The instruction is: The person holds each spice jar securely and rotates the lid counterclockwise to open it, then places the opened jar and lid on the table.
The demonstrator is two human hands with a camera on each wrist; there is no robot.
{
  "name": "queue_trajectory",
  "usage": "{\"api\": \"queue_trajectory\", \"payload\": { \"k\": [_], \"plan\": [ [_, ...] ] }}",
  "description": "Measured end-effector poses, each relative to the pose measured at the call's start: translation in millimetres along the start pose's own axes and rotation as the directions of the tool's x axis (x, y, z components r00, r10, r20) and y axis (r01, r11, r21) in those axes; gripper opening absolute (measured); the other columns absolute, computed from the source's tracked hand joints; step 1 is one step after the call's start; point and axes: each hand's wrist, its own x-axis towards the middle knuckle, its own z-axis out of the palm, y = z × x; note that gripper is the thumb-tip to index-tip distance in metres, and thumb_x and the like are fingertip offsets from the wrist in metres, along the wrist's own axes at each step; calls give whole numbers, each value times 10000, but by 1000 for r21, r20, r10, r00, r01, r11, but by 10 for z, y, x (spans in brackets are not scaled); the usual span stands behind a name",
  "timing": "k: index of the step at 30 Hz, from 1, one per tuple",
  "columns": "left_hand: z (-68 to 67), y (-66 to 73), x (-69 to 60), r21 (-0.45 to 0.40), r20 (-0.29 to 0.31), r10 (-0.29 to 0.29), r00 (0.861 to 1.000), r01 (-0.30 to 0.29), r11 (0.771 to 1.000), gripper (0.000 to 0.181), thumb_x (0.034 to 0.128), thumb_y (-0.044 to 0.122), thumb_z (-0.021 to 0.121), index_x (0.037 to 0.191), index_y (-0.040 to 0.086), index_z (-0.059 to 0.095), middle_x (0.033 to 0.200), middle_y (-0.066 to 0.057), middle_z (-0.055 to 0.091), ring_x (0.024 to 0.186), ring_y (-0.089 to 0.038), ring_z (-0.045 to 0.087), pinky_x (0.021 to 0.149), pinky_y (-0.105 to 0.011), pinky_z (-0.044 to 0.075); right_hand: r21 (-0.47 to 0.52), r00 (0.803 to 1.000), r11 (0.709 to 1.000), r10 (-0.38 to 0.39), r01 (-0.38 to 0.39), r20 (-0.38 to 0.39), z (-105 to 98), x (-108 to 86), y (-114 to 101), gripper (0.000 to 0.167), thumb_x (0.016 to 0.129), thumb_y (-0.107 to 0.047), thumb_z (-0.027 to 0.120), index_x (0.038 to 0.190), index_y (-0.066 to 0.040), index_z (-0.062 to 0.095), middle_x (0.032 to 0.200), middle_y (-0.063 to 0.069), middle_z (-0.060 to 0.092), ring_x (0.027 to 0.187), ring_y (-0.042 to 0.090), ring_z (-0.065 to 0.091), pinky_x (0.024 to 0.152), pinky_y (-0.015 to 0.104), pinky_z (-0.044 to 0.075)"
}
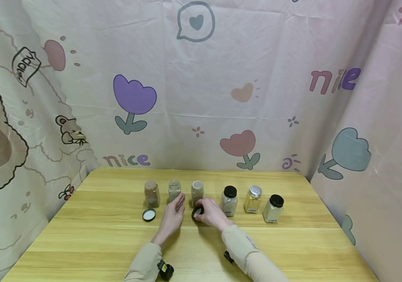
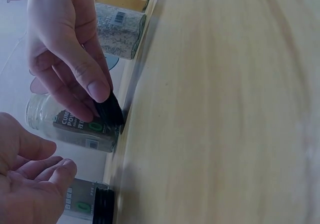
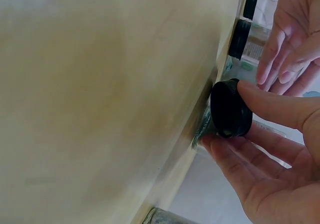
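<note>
Now, right grip (image 1: 212,212) is pinching a lid (image 3: 231,109) by its rim,
likely sparing its inside; left grip (image 1: 173,215) is hovering unclasped.

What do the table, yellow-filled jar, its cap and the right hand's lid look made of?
Table: wood or wood-look laminate, satin; streaked pale grain.
Yellow-filled jar: clear, smooth glass or plastic; contents show through.
Silver cap: possibly metal; bright shine.
Black lid in right hand: probably plastic, semi-gloss; soft highlights, painted metal possible.
</note>
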Motion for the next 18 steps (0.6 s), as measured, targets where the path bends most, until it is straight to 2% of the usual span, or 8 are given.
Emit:
{"api": "queue_trajectory", "payload": {
  "k": [6, 11, 14, 18],
  "plan": [
    [-2, -9, -5, 5, 4, -2, 1000, 2, 1000, 473, 970, -109, 485, 1433, -163, 407, 1448, -328, 485, 1327, -460, 529, 1106, -492, 461, -36, 1000, 999, -20, 20, 2, -3, 19, -10, 361, 747, -67, 847, 1084, -32, 723, 1048, 109, 759, 966, 264, 704, 861, 396, 593],
    [-3, -10, -3, 1, 6, -2, 1000, 2, 1000, 477, 973, -102, 483, 1439, -161, 399, 1456, -332, 473, 1334, -457, 524, 1112, -489, 451, -34, 1000, 999, -13, 13, 12, -20, -7, -18, 390, 751, -46, 831, 1119, -8, 708, 1073, 139, 753, 977, 277, 703, 882, 407, 602],
    [0, -14, 6, -2, 5, 1, 1000, -1, 1000, 482, 970, -104, 486, 1439, -165, 394, 1455, -339, 469, 1333, -463, 521, 1113, -491, 449, -15, 1000, 1000, -5, 5, 0, -56, -54, -21, 396, 776, -51, 811, 1148, 13, 692, 1104, 166, 741, 1000, 307, 694, 889, 438, 601],
    [1, -23, 0, -18, 4, 1, 1000, -1, 1000, 484, 969, -108, 487, 1437, -175, 387, 1459, -342, 461, 1341, -469, 510, 1118, -492, 444, 59, 999, 998, -11, 14, -42, -115, -135, -4, 377, 825, -58, 775, 1180, 26, 680, 1149, 201, 729, 1024, 355, 699, 884, 485, 607]
  ]
}}
